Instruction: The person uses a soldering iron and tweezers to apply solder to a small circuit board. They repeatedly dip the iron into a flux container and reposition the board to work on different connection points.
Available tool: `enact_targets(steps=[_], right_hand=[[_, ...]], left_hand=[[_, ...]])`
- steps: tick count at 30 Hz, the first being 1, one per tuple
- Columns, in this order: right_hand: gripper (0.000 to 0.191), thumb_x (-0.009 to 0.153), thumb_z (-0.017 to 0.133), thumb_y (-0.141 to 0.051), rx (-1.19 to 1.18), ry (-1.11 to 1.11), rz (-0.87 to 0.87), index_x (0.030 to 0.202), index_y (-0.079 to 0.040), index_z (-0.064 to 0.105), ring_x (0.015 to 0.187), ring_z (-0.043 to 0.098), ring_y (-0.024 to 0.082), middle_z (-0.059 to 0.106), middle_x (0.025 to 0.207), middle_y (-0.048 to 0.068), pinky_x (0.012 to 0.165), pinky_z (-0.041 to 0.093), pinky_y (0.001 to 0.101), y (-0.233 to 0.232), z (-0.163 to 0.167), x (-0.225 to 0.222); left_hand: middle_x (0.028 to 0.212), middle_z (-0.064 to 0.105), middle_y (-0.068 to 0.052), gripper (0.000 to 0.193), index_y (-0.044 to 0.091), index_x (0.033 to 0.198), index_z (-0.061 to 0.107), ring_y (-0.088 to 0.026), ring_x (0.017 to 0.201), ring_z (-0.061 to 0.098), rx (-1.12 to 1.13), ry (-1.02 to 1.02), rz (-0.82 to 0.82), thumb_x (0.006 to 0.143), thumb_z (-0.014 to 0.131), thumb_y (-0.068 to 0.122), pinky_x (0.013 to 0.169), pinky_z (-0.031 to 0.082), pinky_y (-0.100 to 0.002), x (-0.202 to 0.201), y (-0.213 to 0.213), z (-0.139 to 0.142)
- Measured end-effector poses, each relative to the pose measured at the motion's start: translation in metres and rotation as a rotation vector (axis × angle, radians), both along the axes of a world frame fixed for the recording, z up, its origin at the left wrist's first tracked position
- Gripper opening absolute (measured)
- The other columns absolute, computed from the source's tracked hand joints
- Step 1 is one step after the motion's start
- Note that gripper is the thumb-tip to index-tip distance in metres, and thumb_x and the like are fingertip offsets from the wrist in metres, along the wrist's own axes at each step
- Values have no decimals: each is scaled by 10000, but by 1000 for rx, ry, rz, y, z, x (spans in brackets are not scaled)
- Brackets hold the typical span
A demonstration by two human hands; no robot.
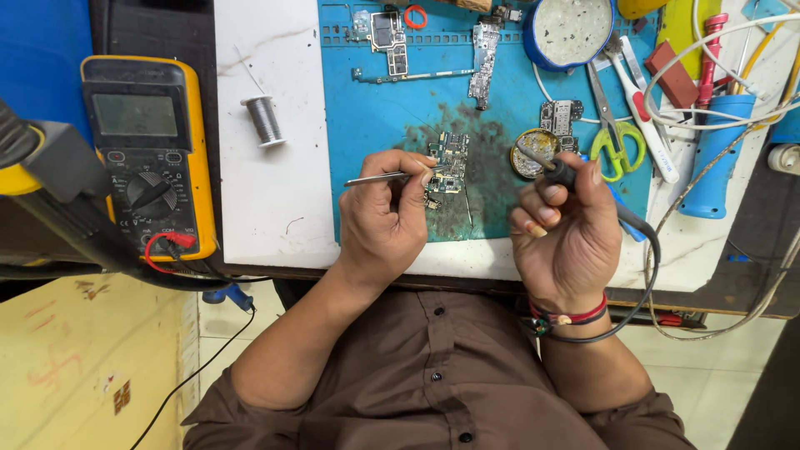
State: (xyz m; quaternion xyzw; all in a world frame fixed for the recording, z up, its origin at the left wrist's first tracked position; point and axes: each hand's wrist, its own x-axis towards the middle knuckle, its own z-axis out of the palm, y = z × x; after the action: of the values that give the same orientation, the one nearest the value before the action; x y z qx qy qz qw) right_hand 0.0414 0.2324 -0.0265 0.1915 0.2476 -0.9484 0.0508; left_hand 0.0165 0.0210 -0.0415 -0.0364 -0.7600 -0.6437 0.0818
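On blue silicone work mat (375, 108), centre: small green-and-silver circuit board (451, 161). Your left hand (385, 218) is clamped on thin metal tweezers (392, 176), tips at board's left edge. Your right hand (567, 229) grips black-handled soldering iron (560, 172), tip in small round brass tin (533, 152) of dark flux/residue, just right of board. Blue round tub (570, 32) w/ pale crusty filling up top.

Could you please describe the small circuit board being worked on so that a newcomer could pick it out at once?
Start at the blue work mat in the middle of the white bench. The circuit board lies on the mat's dark, stained patch, just beyond the left hand, which holds tweezers. Unlike the boards higher up, it touches that hand's fingers.
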Motion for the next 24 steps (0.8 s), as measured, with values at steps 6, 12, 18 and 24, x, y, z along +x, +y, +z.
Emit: enact_targets(steps=[6, 12, 18, 24], right_hand=[[293, 1177, 535, -318, -98, -30, 9, 1229, -77, 692, 789, 526, 92, 627, 880, 15, 728, 433, 241, -3, 3, -2], [228, 1082, 639, -270, 357, 50, -55, 1182, -72, 689, 772, 582, 110, 638, 914, 16, 683, 476, 267, -9, 2, -3], [125, 1038, 738, -58, 1489, 398, 55, 1116, 10, 666, 692, 585, 65, 685, 869, 39, 635, 444, 203, -14, -6, -3], [94, 957, 766, -32, 1569, 447, 106, 984, 1, 682, 612, 572, 59, 662, 804, 30, 586, 431, 204, -16, -7, -6]], left_hand=[[1072, 749, -96, 153, 36, 1137, 532, -30, 688, 582, -9, 11, 1, 1052, 642, -29, 595, 491, -209, 0, 0, -2], [1097, 741, -112, 153, 31, 1155, 528, -28, 690, 565, 44, 8, -9, 1060, 628, -36, 588, 479, -206, 1, 0, -3], [1120, 740, -109, 153, 36, 1173, 520, -37, 755, 613, 37, 22, -17, 1079, 623, -26, 649, 520, -206, 1, -1, -3], [1131, 732, -109, 158, 36, 1179, 514, -51, 809, 650, 27, 37, -15, 1085, 624, -26, 691, 553, -212, 1, 0, -2]])
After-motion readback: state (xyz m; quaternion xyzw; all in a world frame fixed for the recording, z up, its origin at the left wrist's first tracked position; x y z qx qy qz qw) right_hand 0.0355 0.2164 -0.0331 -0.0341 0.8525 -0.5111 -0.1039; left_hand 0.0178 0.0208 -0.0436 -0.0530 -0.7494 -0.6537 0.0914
